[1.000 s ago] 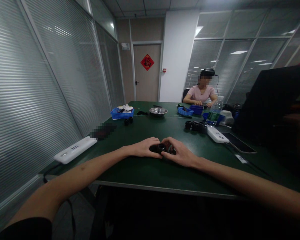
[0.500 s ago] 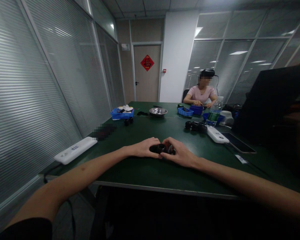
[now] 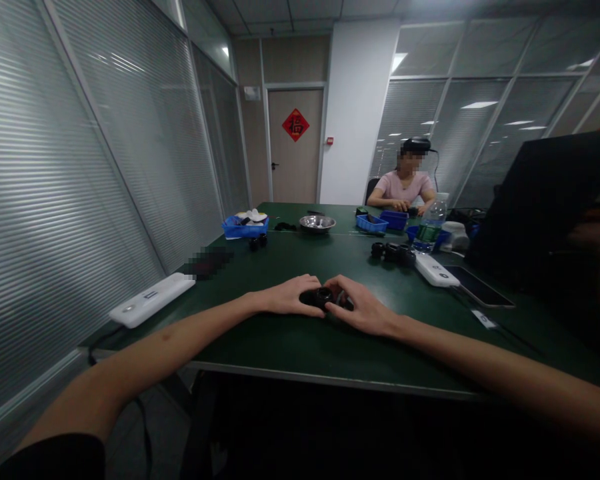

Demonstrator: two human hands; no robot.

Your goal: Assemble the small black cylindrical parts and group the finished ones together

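Observation:
Near the front of the green table (image 3: 280,343), a small black part with a glossy round ring on top (image 3: 324,295) lies between my two hands. My left hand (image 3: 296,297) grips its left end, the thumb along the near side and the fingers along the far side. From the right, my right hand (image 3: 357,305) closes on the same part with curved thumb and fingers. Under the right palm a dark bit of it shows. Finger shadow hides much of the part, and its exact kind cannot be made out.
White power banks (image 3: 153,300) lie left and right, the right one beside a phone (image 3: 480,285). Further back are black round parts (image 3: 393,252), a water bottle (image 3: 430,225), a metal bowl (image 3: 317,224) and blue bins (image 3: 245,227). A person (image 3: 404,187) sits across the table.
My hands stay almost in place around the black part; my right fingers have shifted very slightly. The view has moved a little.

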